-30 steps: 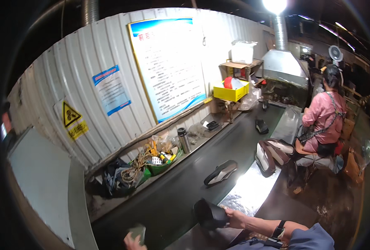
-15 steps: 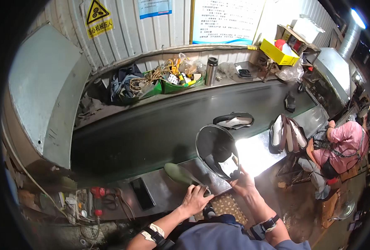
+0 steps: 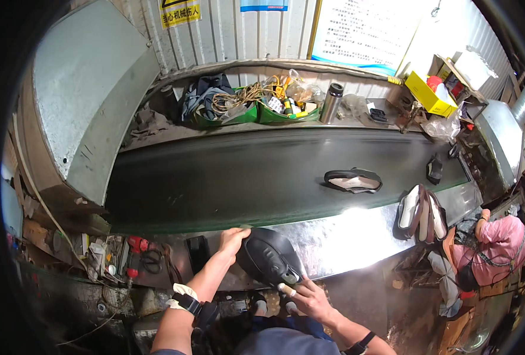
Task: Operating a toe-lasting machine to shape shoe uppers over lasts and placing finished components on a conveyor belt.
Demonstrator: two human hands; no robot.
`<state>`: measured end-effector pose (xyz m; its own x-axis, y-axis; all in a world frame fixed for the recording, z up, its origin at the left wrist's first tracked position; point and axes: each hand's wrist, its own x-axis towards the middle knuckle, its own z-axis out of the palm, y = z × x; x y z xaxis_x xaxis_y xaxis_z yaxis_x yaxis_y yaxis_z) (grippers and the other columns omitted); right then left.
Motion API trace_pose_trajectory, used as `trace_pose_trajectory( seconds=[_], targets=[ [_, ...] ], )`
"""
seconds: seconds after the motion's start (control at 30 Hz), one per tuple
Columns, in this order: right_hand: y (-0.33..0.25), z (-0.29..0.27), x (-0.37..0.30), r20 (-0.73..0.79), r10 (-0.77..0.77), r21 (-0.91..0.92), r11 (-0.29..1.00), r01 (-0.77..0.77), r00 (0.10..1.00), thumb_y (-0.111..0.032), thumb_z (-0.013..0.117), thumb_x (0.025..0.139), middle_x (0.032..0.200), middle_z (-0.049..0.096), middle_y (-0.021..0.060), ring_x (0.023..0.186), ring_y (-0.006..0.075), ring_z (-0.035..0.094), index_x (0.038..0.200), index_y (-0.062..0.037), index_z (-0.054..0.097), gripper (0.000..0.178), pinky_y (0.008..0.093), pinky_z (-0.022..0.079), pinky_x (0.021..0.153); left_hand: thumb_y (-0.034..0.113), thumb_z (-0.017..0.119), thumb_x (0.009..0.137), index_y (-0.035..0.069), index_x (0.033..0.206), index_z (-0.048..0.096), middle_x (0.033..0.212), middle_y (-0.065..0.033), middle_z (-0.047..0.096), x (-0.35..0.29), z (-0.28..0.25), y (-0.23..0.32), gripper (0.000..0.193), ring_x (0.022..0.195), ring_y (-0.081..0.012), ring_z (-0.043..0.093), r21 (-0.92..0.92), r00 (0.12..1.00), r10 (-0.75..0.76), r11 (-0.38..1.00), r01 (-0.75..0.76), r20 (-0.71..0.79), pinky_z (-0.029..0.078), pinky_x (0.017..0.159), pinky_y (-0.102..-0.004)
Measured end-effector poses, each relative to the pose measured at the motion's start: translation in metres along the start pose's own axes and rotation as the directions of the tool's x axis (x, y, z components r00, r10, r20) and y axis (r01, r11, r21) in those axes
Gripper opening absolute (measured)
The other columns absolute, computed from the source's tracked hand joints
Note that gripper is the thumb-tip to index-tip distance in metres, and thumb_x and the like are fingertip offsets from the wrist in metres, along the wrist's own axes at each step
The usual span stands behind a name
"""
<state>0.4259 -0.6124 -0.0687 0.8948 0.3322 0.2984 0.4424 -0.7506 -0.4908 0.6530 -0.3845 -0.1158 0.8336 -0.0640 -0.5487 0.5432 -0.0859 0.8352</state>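
A black shoe upper is stretched between my hands over the near metal edge of the bench. My left hand is closed on its far left end. At the near right end, my right hand grips the rim, a pale wrap showing around one digit. A small patch of a green shoe last shows in the opening beside my right fingers; the rest of the last is hidden. Partly behind my left forearm, a dark phone lies on the metal.
Beyond runs a dark conveyor belt carrying a black shoe. More shoes stand at the right, near a seated person in pink. Green bins and a steel flask line the back ledge. Scissors lie left.
The shoe upper has come down and left, and now covers most of the green last that lay on the bench. My left hand has moved from the last to the upper's far end.
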Motion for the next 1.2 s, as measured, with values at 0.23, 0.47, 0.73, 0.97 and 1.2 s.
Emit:
trace_pose_trajectory(
  seconds=[0.23,0.47,0.73,0.97,1.2],
  targets=[
    [0.041,0.067,0.022,-0.323,0.161,0.339,0.94,-0.044,0.933,-0.024,0.097,0.065,0.15,0.039,0.0299,0.14,0.0444,0.041,0.147,0.0007,0.039,0.103,0.0478,0.04,0.111,0.032,0.071,0.09,0.0,0.099,0.076,0.092,-0.0158,0.075,0.04,0.014,-0.025,0.033,0.084,-0.029,0.071,0.471,0.848,0.384,0.862,-0.188,-0.364,0.053,0.08,-0.0381],
    [0.047,0.031,-0.038,0.051,0.299,0.412,0.863,-0.293,0.953,-0.024,0.089,0.074,0.151,0.042,0.0298,0.145,0.0394,0.037,0.148,0.0079,0.038,0.095,0.0448,0.03,0.119,0.038,0.069,0.089,0.002,0.094,0.076,0.094,-0.0178,0.075,-0.007,0.035,-0.053,0.037,0.09,-0.0333,0.072,0.376,0.933,0.161,0.926,-0.03,-0.323,0.053,0.082,-0.0413],
    [0.07,0.036,-0.069,0.03,0.225,0.447,0.869,-0.214,0.974,-0.023,0.086,0.076,0.144,0.047,0.0294,0.137,0.0476,0.043,0.143,0.0047,0.043,0.084,0.0574,0.027,0.118,0.048,0.079,0.072,0.005,0.117,0.063,0.115,-0.0206,0.068,-0.039,0.102,-0.045,0.064,0.111,-0.0387,0.064,0.575,0.913,0.16,0.813,0.094,-0.375,0.051,0.094,-0.0485],
    [0.068,0.027,-0.06,0.09,0.086,0.501,0.857,-0.12,0.992,-0.025,0.084,0.077,0.156,0.03,0.0314,0.149,0.0437,0.025,0.154,0.003,0.028,0.099,0.0521,0.02,0.121,0.034,0.078,0.069,0.002,0.099,0.066,0.093,-0.0163,0.071,-0.048,0.074,-0.044,0.045,0.09,-0.0307,0.069,0.351,0.882,0.137,0.936,0.034,-0.451,0.053,0.081,-0.0408],
    [0.02,-0.005,0.044,0.784,0.275,0.602,-0.115,-0.79,0.557,-0.036,0.063,0.1,0.16,0.032,0.015,0.144,0.0288,0.034,0.159,-0.0024,0.007,0.089,0.039,0.028,0.118,0.031,0.081,0.07,0.005,0.093,0.065,0.082,-0.011,0.068,-0.14,0.01,-0.015,0.038,0.079,-0.0201,0.066,0.256,0.819,0.296,0.948,-0.188,-0.492,0.053,0.075,-0.0366]
  ],
)
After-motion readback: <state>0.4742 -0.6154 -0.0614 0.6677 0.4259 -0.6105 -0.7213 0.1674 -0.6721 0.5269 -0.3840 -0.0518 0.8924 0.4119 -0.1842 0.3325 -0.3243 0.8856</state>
